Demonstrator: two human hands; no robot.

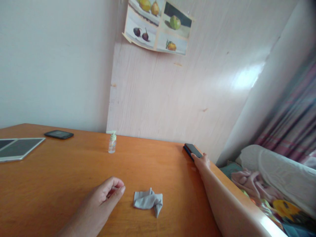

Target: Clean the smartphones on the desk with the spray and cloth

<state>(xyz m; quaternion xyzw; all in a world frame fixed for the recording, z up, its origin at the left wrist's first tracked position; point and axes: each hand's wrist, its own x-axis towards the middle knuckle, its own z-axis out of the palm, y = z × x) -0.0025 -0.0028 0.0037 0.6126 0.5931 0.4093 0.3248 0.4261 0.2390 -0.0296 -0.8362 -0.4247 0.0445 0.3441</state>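
Observation:
My right hand [203, 162] reaches to the far right part of the table, its thumb over the near end of a black phone [193, 149]. The phone lies near the right edge, with a dark blue side showing beneath it. My left hand [108, 194] hovers over the front of the table, fingers curled in against the thumb, and nothing shows in it. Just right of it lies a crumpled grey cloth [148, 200]. Farther back stands a small clear pump bottle [112, 144] with a pale green top.
A white-framed tablet [22, 148] and another dark phone [59, 134] lie on the wooden table [153, 164] at the left. Behind it, a wall carries a sheet of fruit paintings [158, 26]. To the right is a bed with rumpled bedding [271, 177].

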